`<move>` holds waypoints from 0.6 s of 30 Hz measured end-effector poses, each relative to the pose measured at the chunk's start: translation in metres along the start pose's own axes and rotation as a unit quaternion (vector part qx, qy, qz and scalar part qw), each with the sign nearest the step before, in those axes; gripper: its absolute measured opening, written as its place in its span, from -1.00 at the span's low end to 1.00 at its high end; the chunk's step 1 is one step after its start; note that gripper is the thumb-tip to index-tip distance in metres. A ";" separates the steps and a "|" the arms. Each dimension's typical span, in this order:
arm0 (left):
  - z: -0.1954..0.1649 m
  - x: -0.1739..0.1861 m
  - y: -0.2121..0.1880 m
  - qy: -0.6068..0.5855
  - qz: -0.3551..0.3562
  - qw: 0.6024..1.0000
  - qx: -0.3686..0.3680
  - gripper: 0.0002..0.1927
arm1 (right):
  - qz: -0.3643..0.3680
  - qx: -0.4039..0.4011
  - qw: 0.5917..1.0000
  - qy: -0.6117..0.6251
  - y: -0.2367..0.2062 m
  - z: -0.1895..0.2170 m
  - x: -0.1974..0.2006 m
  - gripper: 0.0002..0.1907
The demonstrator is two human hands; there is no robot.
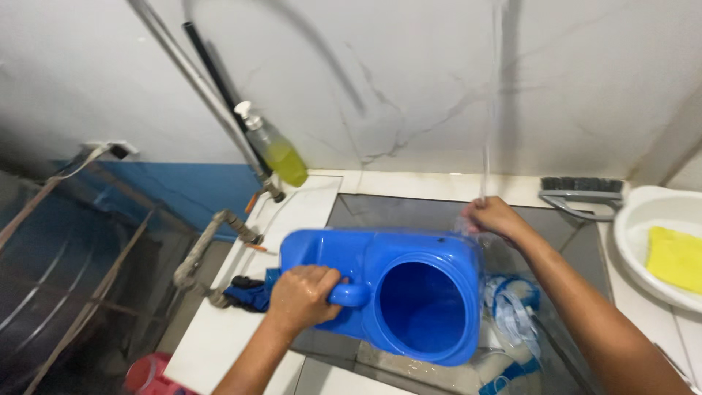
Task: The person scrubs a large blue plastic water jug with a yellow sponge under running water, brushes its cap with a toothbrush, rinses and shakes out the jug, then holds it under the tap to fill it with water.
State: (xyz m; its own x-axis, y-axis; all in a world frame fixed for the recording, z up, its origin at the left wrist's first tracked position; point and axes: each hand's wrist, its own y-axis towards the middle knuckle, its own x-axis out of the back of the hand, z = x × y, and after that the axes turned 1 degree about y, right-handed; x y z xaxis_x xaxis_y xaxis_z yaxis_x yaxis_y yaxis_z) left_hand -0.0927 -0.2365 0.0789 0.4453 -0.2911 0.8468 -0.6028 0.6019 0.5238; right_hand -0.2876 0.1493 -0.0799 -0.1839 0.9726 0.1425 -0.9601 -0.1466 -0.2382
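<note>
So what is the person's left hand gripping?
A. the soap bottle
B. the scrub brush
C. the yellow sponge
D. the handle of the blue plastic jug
D: the left hand is closed around the handle of the blue plastic jug, while the right hand is up under the thin stream of water.

Left hand (303,296), right hand (493,217): bare, ungloved. Forearms bare, sleeveless in view. No rings, watch, bracelets.

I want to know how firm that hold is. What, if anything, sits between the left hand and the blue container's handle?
Nothing visible. The left hand wraps straight around the handle of the blue container, skin on plastic. The right hand rests at the container's far corner, under a thin stream of water.
</note>
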 end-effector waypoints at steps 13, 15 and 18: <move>-0.009 0.127 0.053 0.119 -0.086 0.982 -0.122 -0.67 | 0.037 0.135 0.984 -0.112 -0.029 0.006 -0.007 -0.58; -0.008 0.129 0.054 0.116 -0.098 0.980 -0.129 -0.67 | 0.017 0.061 0.987 -0.147 -0.031 0.003 -0.010 -0.66; -0.006 0.128 0.056 0.119 -0.106 0.978 -0.133 -0.66 | -0.008 -0.049 0.999 -0.012 -0.033 -0.008 -0.014 -0.70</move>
State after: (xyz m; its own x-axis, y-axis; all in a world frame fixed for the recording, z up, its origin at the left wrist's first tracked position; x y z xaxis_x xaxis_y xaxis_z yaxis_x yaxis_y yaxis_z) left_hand -0.0656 -0.2359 0.2155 0.7021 -0.2676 0.6599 -0.3004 0.7289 0.6152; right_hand -0.2515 0.1421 -0.0813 -0.1754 0.9697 0.1699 -0.9378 -0.1121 -0.3286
